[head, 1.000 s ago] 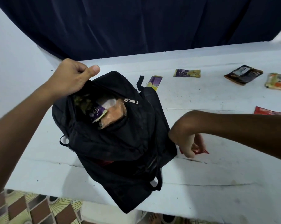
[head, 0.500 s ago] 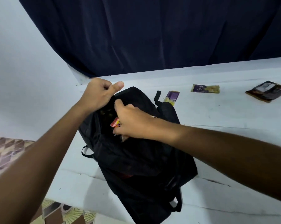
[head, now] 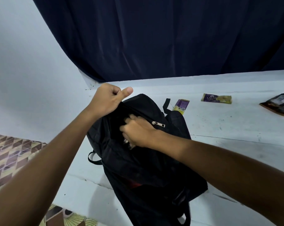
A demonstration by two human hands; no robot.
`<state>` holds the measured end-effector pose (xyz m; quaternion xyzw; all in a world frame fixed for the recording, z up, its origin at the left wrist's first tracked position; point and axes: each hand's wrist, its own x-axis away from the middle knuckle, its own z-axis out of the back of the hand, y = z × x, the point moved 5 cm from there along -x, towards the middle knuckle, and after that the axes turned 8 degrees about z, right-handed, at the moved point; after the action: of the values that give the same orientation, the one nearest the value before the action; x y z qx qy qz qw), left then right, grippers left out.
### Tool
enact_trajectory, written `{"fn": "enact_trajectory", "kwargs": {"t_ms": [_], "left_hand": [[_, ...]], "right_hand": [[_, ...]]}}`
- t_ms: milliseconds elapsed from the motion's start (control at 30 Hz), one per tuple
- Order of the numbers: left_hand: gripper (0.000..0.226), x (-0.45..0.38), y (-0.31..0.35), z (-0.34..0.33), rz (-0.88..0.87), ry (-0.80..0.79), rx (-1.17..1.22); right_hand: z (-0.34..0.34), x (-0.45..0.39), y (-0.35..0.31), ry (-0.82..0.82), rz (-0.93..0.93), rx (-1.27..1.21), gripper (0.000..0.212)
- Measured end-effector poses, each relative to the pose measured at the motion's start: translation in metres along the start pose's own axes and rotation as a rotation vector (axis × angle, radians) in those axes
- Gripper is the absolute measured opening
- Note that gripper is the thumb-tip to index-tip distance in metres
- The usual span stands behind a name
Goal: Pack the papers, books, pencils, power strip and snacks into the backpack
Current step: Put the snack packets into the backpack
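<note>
Head view: left hand (head: 107, 101) still clamps backpack (head: 138, 160) rim; right hand (head: 138, 132) now deeper in opening, fingers curled, contents unclear; red packet gone from sight.

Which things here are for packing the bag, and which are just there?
For the job:
black backpack
left hand gripping the backpack's rim
right hand reaching inside
purple snack packet
purple-and-yellow snack bar
dark snack pack

Just there:
dark curtain
white table
patterned floor
</note>
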<state>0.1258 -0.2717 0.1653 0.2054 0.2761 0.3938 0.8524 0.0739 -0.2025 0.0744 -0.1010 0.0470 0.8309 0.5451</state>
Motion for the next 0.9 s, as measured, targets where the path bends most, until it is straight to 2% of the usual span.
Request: {"fn": "enact_trajectory", "kwargs": {"t_ms": [100, 167, 267, 300, 367, 400, 467, 500, 533, 600, 667, 700, 767, 900], "left_hand": [[0.074, -0.001, 0.000, 0.001, 0.009, -0.012, 0.007], [0.077, -0.001, -0.001, 0.002, 0.017, -0.024, 0.004], [0.077, -0.005, -0.004, 0.002, 0.021, -0.035, -0.013], [0.077, -0.006, -0.005, 0.002, 0.024, -0.037, -0.021], [0.075, -0.008, -0.006, 0.002, 0.034, -0.034, -0.033], [0.074, -0.009, -0.007, 0.002, 0.040, -0.031, -0.038], [0.070, -0.011, -0.008, 0.000, 0.058, -0.025, -0.044], [0.068, -0.012, -0.009, 0.000, 0.066, -0.026, -0.045], [0.067, -0.013, -0.010, -0.001, 0.073, -0.026, -0.044], [0.067, -0.016, -0.012, -0.002, 0.080, -0.029, -0.042], [0.069, -0.017, -0.014, -0.003, 0.084, -0.042, -0.039], [0.069, -0.017, -0.015, -0.003, 0.088, -0.049, -0.038], [0.070, -0.019, -0.016, -0.004, 0.103, -0.053, -0.043], [0.078, -0.020, -0.017, -0.005, 0.117, -0.057, -0.039]], "right_hand": [[-0.004, 0.002, -0.002, -0.126, 0.029, 0.027, 0.036], [0.000, 0.003, -0.001, -0.123, 0.071, -0.037, 0.038], [0.028, 0.010, 0.007, -0.099, 0.120, -0.377, 0.024], [0.040, 0.014, 0.013, -0.091, 0.098, -0.536, 0.026], [0.067, 0.022, 0.035, 0.083, 0.012, -0.868, 0.031], [0.077, 0.026, 0.056, 0.242, -0.062, -0.969, 0.031], [0.077, 0.034, 0.112, 0.494, -0.242, -0.951, 0.032], [0.067, 0.038, 0.143, 0.531, -0.326, -0.864, 0.032], [0.051, 0.041, 0.175, 0.492, -0.404, -0.726, 0.032], [0.005, 0.050, 0.231, 0.196, -0.534, -0.414, 0.037], [-0.045, 0.062, 0.256, -0.151, -0.482, -0.188, 0.051], [-0.065, 0.065, 0.259, -0.254, -0.417, -0.115, 0.056], [-0.088, 0.068, 0.257, -0.335, -0.348, -0.061, 0.056], [-0.102, 0.064, 0.252, -0.286, -0.254, -0.033, 0.036]]}}
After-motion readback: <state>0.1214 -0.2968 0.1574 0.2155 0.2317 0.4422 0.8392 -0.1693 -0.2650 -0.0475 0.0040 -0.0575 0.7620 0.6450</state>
